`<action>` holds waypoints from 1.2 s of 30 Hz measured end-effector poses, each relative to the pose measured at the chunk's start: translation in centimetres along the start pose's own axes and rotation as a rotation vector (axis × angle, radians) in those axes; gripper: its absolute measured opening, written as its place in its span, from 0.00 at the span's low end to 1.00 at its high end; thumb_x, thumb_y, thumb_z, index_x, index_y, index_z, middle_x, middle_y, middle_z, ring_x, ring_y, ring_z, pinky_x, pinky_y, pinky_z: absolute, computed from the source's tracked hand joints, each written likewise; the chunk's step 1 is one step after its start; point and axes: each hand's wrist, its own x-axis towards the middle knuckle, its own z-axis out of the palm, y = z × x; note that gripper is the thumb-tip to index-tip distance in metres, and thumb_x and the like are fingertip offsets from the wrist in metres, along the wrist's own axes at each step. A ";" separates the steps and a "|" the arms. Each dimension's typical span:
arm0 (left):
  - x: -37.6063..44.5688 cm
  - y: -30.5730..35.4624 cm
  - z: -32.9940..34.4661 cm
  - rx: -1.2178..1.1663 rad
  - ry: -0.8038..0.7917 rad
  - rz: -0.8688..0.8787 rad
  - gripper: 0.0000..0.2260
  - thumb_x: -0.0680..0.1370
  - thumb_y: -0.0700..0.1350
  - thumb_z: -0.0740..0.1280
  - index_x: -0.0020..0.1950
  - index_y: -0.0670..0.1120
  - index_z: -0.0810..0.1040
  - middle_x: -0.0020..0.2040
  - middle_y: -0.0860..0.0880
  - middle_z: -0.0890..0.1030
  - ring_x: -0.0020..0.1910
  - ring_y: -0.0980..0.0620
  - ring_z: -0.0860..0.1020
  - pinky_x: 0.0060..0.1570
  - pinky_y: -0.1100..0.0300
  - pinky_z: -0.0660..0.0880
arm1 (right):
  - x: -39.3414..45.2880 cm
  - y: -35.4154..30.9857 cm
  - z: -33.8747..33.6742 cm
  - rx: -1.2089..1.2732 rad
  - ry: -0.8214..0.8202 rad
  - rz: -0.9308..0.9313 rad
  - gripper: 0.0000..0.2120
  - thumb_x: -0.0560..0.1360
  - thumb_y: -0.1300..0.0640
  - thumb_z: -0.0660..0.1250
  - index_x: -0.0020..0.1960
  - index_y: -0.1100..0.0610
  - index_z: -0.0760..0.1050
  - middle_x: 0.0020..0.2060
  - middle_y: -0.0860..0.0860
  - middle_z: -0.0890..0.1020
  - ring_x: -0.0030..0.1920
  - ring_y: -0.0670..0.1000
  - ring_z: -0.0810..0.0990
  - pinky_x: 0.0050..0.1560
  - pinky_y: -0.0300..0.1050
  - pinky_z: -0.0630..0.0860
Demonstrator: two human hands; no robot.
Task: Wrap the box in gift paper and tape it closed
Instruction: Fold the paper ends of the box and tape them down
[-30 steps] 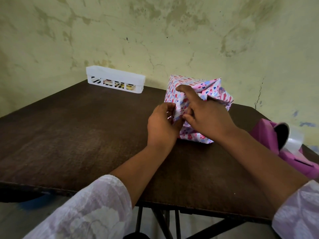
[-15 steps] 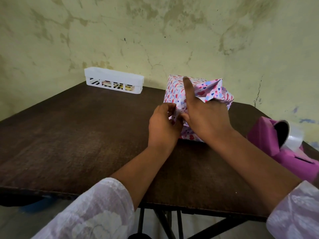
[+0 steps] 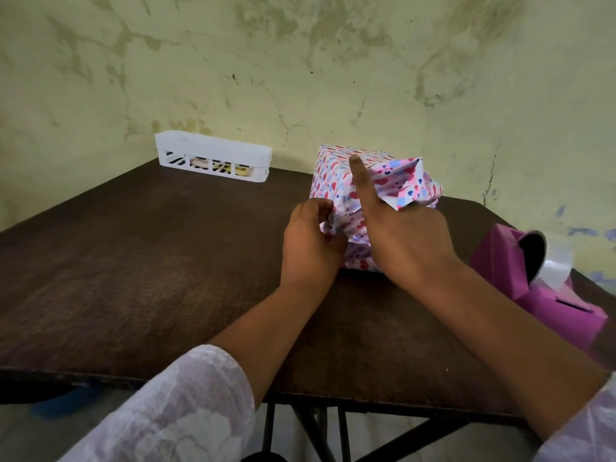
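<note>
A box wrapped in pink heart-print gift paper [image 3: 333, 171] stands on the dark wooden table [image 3: 150, 261], right of centre near the wall. My left hand [image 3: 310, 245] pinches a folded paper flap at the box's near side. My right hand [image 3: 403, 238] lies on the same side, its forefinger stretched straight up along the paper to the top edge; the other fingers are hidden behind the hand. A loose triangular flap of gift paper [image 3: 403, 181] sticks out at the right end. A pink tape dispenser [image 3: 510, 271] with a clear tape roll [image 3: 553, 261] sits at the right.
A white slotted plastic basket [image 3: 213, 158] with small items inside stands at the table's far edge against the stained wall. The table's front edge runs just above my sleeves, with metal legs below.
My right forefinger has swung from pointing left across the paper to pointing straight up along the box side. My left hand keeps its pinch on the flap. The box stays put.
</note>
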 end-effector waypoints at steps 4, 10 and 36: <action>-0.1 0.2 -0.1 0.015 -0.027 -0.003 0.24 0.72 0.40 0.73 0.65 0.50 0.69 0.63 0.52 0.72 0.59 0.58 0.72 0.53 0.67 0.72 | -4.4 -0.2 -1.1 0.008 0.094 -0.083 0.42 0.72 0.53 0.68 0.76 0.49 0.44 0.40 0.53 0.81 0.34 0.54 0.76 0.25 0.38 0.59; -0.4 0.7 -0.4 0.094 -0.050 0.071 0.33 0.71 0.50 0.73 0.71 0.51 0.61 0.69 0.51 0.65 0.68 0.53 0.66 0.65 0.53 0.69 | -8.8 2.4 0.9 0.060 0.312 -0.001 0.27 0.63 0.51 0.76 0.58 0.61 0.75 0.49 0.58 0.81 0.46 0.58 0.81 0.37 0.46 0.79; -0.4 1.0 -0.5 0.130 -0.110 0.080 0.34 0.71 0.48 0.73 0.73 0.51 0.60 0.71 0.53 0.66 0.68 0.56 0.66 0.63 0.59 0.67 | -8.8 4.4 2.8 0.538 -0.033 0.041 0.20 0.77 0.43 0.53 0.41 0.52 0.79 0.35 0.47 0.82 0.35 0.47 0.79 0.36 0.47 0.76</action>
